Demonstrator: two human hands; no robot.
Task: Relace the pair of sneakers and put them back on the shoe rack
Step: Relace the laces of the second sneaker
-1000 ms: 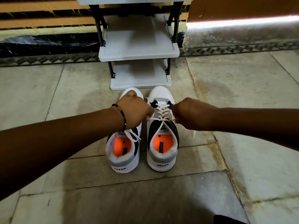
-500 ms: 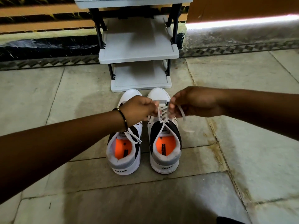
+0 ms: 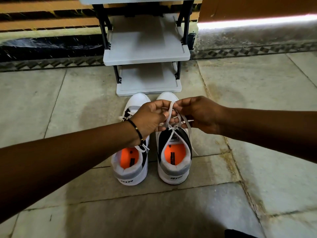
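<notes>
Both pinching lace (image 3: 171,115) directly above right sneaker (image 3: 173,152): left hand (image 3: 151,119) and right hand (image 3: 199,114) level, equally near (bow half-formed), shoe rack (image 3: 147,55) straight ahead.

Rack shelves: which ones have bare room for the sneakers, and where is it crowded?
The rack's middle and bottom shelves show bare. The floor on both sides is free too. It is crowded above the right sneaker, where both hands, left and right, hold the lace.
</notes>
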